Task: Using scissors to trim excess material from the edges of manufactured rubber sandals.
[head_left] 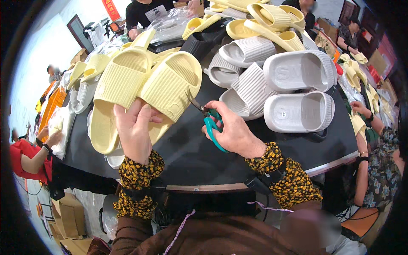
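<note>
My left hand (135, 129) grips a pair of pale yellow slide slippers, its fingers tucked in at the straps where the two meet. The left yellow slipper (111, 121) and the right yellow slipper (172, 87) are raised above the dark table, with ribbed straps facing up. In my right hand (239, 132) is a pair of small scissors (216, 135) with teal handles. Its curved, dark blades stand apart, their tips at the right slipper's strap. I cannot tell whether they touch it.
Grey slippers (299, 112) lie right of the scissors on the black table (199, 159). Behind them is a heap of yellow slippers (276, 19). A black slipper (206, 39) and clear plastic bags (172, 25) sit at the far side. Other people work around the table; a red-sleeved person (32, 159) is at left.
</note>
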Action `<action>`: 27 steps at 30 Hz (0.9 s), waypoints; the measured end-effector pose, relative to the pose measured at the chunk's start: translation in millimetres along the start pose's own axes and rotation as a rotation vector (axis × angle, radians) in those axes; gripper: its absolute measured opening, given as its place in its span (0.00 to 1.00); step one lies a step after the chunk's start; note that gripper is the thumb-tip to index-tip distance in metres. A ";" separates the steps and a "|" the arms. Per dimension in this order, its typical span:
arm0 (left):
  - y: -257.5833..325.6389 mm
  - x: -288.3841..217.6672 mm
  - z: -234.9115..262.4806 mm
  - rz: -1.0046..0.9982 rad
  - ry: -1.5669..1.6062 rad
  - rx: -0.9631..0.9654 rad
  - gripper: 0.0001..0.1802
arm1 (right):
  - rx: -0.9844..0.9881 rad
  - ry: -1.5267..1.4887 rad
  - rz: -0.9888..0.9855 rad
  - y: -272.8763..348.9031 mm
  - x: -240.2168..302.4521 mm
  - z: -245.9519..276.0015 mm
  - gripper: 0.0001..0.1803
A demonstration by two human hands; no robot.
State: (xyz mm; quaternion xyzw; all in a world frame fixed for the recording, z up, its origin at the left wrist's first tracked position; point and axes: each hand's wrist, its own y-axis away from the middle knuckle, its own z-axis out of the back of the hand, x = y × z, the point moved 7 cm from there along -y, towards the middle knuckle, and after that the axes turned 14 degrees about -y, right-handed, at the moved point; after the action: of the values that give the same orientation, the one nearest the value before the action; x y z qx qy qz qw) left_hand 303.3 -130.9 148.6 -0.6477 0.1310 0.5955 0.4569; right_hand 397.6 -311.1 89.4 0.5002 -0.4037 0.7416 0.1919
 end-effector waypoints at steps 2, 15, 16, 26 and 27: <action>3.5 -0.5 -1.3 0.006 -0.003 -0.012 0.17 | -0.014 0.023 -0.009 -0.9 -0.4 2.1 0.24; 24.7 10.1 5.7 0.036 -0.048 -0.098 0.19 | 0.042 0.044 -0.002 -0.1 -0.5 -0.9 0.21; 26.1 12.1 6.6 0.051 -0.056 -0.087 0.19 | 0.063 0.050 -0.008 0.2 -0.6 -2.7 0.20; 31.9 34.2 0.8 0.138 0.046 -0.066 0.21 | 0.069 0.069 -0.004 -1.7 -2.1 -4.5 0.18; 31.8 33.9 -1.2 0.140 0.045 -0.064 0.21 | 0.067 0.069 -0.006 -1.6 -4.3 -3.5 0.18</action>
State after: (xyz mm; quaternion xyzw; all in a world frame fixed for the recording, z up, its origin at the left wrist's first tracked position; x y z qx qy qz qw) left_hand 290.1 -136.5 104.4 -0.6645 0.1671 0.6150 0.3901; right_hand 398.5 -306.9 85.6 0.4819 -0.3704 0.7708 0.1912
